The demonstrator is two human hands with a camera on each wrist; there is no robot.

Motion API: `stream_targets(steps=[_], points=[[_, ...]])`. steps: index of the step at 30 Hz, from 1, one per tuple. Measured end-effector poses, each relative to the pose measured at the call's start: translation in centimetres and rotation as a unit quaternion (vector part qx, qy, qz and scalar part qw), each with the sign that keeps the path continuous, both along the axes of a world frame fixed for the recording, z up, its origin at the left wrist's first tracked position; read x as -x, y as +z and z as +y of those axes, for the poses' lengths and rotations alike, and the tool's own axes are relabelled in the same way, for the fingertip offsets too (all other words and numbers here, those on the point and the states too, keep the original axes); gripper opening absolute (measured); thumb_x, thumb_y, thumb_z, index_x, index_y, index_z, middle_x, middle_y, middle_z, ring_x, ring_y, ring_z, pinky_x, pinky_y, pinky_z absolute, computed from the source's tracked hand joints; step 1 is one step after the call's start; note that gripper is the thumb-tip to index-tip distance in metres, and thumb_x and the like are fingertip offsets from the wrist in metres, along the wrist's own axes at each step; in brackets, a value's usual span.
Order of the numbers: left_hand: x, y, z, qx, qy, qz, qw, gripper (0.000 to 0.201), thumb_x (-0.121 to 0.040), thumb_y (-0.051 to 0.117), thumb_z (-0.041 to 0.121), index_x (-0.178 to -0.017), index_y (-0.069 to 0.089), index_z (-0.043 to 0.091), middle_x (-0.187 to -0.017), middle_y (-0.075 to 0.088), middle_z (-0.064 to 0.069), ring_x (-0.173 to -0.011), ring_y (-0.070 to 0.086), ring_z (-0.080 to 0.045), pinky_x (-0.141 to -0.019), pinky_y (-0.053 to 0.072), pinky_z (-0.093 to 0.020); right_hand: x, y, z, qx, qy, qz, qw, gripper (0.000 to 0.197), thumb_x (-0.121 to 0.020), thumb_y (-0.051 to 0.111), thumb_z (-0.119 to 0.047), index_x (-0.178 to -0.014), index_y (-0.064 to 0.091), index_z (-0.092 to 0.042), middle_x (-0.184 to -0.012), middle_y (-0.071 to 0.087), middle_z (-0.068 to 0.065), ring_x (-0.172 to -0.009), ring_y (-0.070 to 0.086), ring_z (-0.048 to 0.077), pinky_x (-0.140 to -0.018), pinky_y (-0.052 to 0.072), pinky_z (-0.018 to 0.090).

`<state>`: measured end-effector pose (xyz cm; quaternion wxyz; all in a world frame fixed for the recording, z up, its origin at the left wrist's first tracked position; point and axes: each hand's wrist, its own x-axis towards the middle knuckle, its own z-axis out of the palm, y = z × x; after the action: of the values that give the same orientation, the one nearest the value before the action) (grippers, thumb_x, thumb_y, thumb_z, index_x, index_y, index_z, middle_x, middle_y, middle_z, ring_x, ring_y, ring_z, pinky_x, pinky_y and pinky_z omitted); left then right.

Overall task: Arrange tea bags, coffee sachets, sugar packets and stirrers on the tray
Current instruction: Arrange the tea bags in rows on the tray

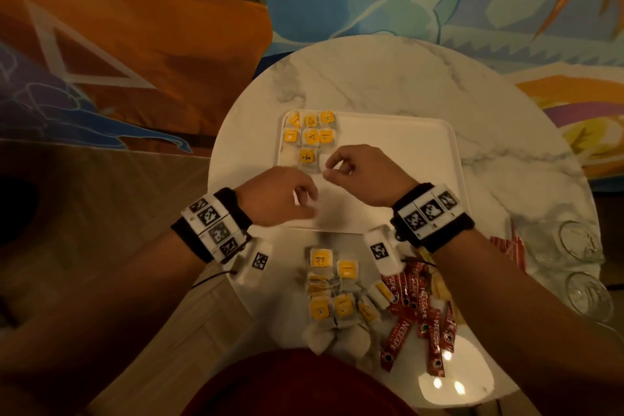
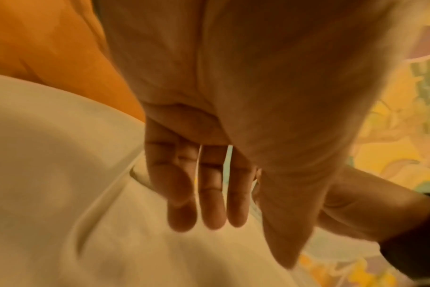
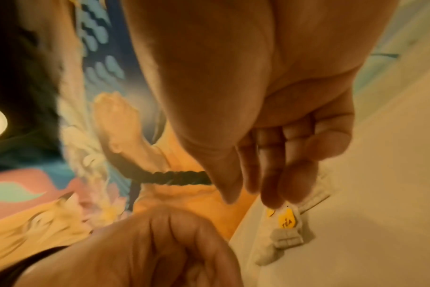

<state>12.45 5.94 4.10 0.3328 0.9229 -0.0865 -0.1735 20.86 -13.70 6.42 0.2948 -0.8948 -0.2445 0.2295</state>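
Note:
A white tray [image 1: 398,145] lies on the round marble table [image 1: 371,78]. Several tea bags [image 1: 312,135] with yellow tags sit in rows in its far left corner, the nearest one marked TEA [image 1: 306,159] [image 3: 286,221]. My left hand [image 1: 297,199] [image 2: 209,194] hovers over the tray's near left part, fingers curled round something white, seemingly a tea bag. My right hand [image 1: 339,164] [image 3: 258,174] is just right of the TEA bag. Its thumb and curled fingers come down on a white bag there. Whether they grip it is hidden.
Loose tea bags [image 1: 334,294] are heaped on the table in front of the tray, with red coffee sachets [image 1: 422,311] to their right. Red-and-white packets [image 1: 506,246] and two glasses [image 1: 580,240] stand at the right edge. The tray's right half is bare.

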Motion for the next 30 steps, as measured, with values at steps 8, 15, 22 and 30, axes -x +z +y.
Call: stream_targets(steps=[8,15,22,30], points=[[6.6,-2.5,-5.1,-0.078,-0.112,0.088,0.987,0.072,-0.065,0.073,0.075,-0.124,0.050,0.041,-0.116,0.055,0.012,-0.102,0.056,-0.011,-0.087,0.049,-0.033,6.1,0.7,-7.9,0.226,0.212,0.067,0.949,0.053,-0.081,0.067,-0.067,-0.121,0.062,-0.033,-0.104,0.063,-0.014,-0.094,0.057,0.008,-0.081,0.049,0.030],[7.7,-3.4,-8.4,-0.129,-0.069,0.107,0.983,0.078,-0.072,0.080,0.059,-0.136,0.049,0.026,-0.124,0.047,0.000,-0.101,0.058,-0.022,-0.085,0.051,-0.039,10.3,-3.1,-9.3,0.253,0.310,0.004,0.917,0.066,-0.069,0.069,-0.073,-0.113,0.061,-0.025,-0.101,0.061,-0.004,-0.086,0.062,0.020,-0.071,0.051,0.033],[7.0,-4.0,-9.3,-0.077,-0.041,0.106,0.990,0.024,-0.081,0.078,0.033,-0.078,0.056,0.024,-0.086,0.054,0.000,-0.079,0.053,-0.021,-0.072,0.045,-0.039,9.0,-3.3,-8.8,0.233,0.329,-0.032,0.915,0.019,-0.083,0.057,-0.027,-0.090,0.068,-0.013,-0.084,0.066,0.004,-0.071,0.061,0.024,-0.049,0.039,0.028],[6.0,-2.3,-7.6,0.072,0.103,0.067,0.990,0.018,-0.083,0.079,0.037,-0.086,0.072,0.022,-0.084,0.071,0.007,-0.078,0.067,-0.007,-0.071,0.053,-0.032,5.3,0.5,-10.8,0.029,0.241,0.069,0.968,0.012,-0.089,0.073,-0.035,-0.094,0.074,-0.024,-0.091,0.069,-0.014,-0.076,0.061,-0.003,-0.067,0.044,0.014]])
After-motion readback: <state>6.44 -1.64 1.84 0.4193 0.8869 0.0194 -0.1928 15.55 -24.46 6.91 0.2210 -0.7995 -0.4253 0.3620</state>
